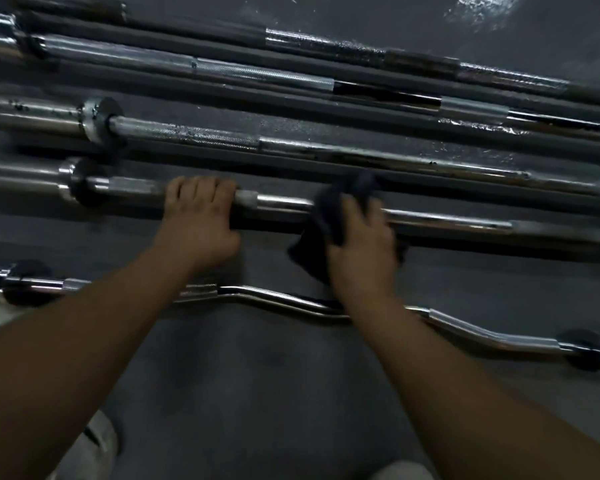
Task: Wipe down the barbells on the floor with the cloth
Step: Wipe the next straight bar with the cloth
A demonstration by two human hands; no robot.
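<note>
Several barbells [326, 152]: lay side by side on the grey floor [257, 393], chrome shafts running from the left edge toward the lower right of the frame, apparently set out in a row so each could be reached in turn.
Bar being cleaned: the straight bar [447, 220] across the middle of the frame, nearest of the straight ones, had both hands on it.
Left hand [198, 220]: gripped that bar at centre left, fingers [194, 188] curled over the top of the shaft not far from the collar at its left end, seemingly to stop it rolling under the rubbing.
Right hand [361, 251]: at centre right, its fingers were closed around a dark cloth [326, 220] and pressed it to the shaft. The cloth was bunched over the bar, with a loose corner trailing to the floor below.
Blur: the right hand and cloth were smeared, which suggested a wiping stroke along the shaft.
Curl bar [274, 297]: this bent bar lay nearest the person along the lower part of the frame, crossed in the picture by both forearms and untouched.
Progress: judged partway. Which bars were finished could not be told, though dark spots showed on the bar just above.
Writing: no brand, label or lettering could be read on any bar or on the cloth.
Elsewhere: glare [482, 8] lit the floor at upper right, and pale trouser legs [94, 445] showed at the bottom edge.
</note>
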